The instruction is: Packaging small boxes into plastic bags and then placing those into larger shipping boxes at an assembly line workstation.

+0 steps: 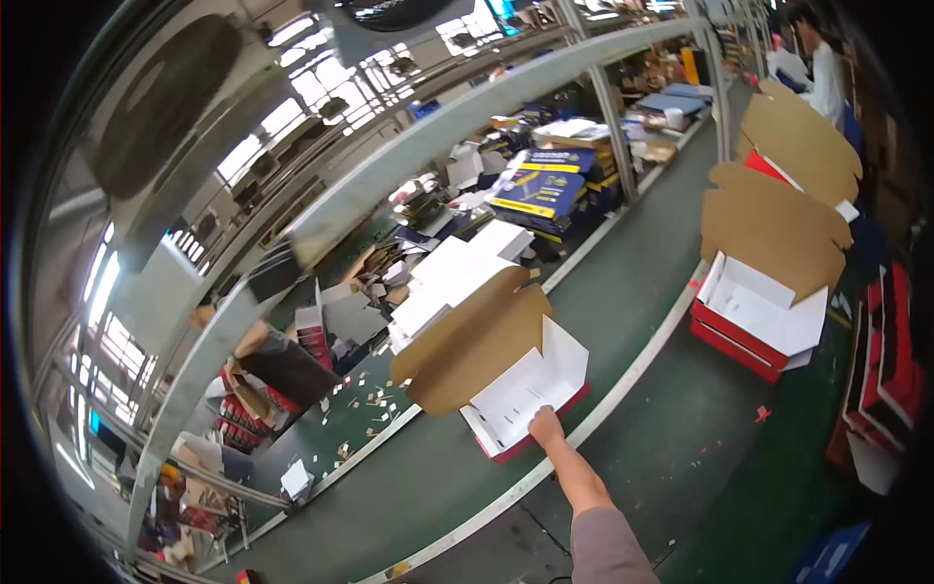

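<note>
The one hand (547, 425) in view, reaching up from the lower edge, presses closed-looking fingers on the near edge of the open red-and-white box (525, 394), which lies just beyond on the green conveyor belt (623, 282), long axis running away to the upper right.

I had only one view, the head-worn fisheye camera. It looked down and forward from standing height, tilted, onto the green conveyor belt (623, 282) running away toward the upper right. Straight rails bowed near the rim. My right hand (547, 426) reached in from the lower edge, near the lens; the far benches sat well off.
</note>
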Tool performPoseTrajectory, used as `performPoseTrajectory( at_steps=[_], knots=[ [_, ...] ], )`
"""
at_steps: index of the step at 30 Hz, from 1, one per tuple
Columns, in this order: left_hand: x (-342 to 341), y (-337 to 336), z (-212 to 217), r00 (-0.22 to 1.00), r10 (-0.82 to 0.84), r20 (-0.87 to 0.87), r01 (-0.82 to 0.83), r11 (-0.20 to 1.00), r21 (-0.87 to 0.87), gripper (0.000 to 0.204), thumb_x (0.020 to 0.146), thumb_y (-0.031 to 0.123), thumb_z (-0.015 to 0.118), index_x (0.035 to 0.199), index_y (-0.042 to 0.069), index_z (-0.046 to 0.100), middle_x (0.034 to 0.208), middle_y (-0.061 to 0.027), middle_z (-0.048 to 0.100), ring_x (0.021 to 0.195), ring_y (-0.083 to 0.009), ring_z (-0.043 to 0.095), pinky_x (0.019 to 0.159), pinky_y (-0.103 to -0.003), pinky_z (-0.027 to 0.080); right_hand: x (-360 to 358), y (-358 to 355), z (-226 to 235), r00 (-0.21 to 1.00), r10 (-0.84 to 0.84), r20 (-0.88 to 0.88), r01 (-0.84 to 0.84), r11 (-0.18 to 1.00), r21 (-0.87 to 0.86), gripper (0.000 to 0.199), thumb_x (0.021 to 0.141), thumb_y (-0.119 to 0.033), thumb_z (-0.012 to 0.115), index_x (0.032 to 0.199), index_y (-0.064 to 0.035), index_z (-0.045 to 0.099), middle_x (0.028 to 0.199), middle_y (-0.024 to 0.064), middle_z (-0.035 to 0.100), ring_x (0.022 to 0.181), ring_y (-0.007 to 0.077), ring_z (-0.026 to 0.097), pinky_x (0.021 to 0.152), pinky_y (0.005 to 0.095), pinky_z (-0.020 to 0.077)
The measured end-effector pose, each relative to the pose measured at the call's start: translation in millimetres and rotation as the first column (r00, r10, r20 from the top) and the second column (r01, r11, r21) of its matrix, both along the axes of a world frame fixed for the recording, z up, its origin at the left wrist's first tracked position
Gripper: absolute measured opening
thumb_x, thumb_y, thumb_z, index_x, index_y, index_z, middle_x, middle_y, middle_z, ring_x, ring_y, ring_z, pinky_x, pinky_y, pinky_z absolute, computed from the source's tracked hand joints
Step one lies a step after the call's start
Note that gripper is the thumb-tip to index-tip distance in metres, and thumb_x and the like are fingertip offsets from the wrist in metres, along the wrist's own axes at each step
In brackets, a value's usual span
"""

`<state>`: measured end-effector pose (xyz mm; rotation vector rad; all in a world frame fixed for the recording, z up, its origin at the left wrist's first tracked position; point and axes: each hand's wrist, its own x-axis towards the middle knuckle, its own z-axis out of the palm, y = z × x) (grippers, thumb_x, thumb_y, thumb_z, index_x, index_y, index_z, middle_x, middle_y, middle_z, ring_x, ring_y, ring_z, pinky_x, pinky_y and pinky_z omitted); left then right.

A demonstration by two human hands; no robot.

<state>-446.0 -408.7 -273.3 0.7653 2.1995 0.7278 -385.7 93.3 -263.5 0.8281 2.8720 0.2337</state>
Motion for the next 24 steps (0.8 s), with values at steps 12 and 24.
performPoseTrajectory(
  at_steps=[12,24],
  knots=[
    [173.2,-16.3,25.1,0.942,0.093,0.322,-0.041,0.985,-0.165,0.035,0.086,0.027,0.058,0.092,-0.007,0.064,0.074,-0.0100,0.063,0.066,-0.0163,0.052,0.061,-0.035,0.045,185.7,28.9,174.7,0.913,0.021,-0.407,-0.135,0.958,-0.254,0.033,0.060,-0.010,0.069,0.091,-0.0047,0.058,0.082,0.0138,0.061,0.086,0.0312,0.061,0.069,0.0413,0.0513],
    [229.6,-14.3,-53.1,0.927,-0.084,0.366,0.127,0.987,-0.094,0.031,0.084,0.027,0.063,0.082,-0.004,0.067,0.073,-0.0052,0.063,0.071,-0.0133,0.055,0.063,-0.032,0.047,418.1,174.6,231.5,0.814,-0.376,-0.443,0.486,0.858,0.164,0.026,0.068,-0.007,0.066,0.093,-0.0062,0.057,0.086,0.0130,0.061,0.084,0.0277,0.062,0.069,0.0371,0.0513]
  ],
)
